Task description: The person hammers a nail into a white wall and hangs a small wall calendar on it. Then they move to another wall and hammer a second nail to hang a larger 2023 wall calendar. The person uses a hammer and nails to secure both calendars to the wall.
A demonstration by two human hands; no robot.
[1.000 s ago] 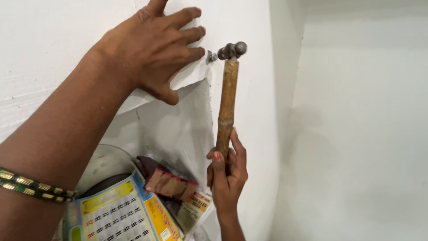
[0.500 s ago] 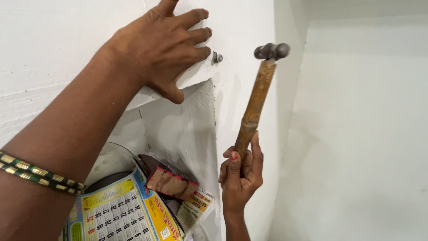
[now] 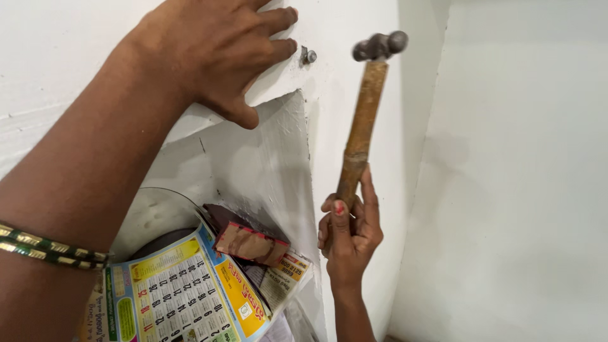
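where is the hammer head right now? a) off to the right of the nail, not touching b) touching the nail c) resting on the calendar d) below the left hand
a: the hammer head sits clear to the right of the nail, white wall showing between them, held by the right hand.

Single head cam, close up – faces a white wall corner (image 3: 405, 126) slightly upward, left hand (image 3: 215, 50) near top-left, right hand (image 3: 348, 234) lower centre – no second view.

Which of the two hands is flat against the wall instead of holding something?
The left hand, fingers spread on the white wall beside the nail. The right hand has its grip around the hammer handle.
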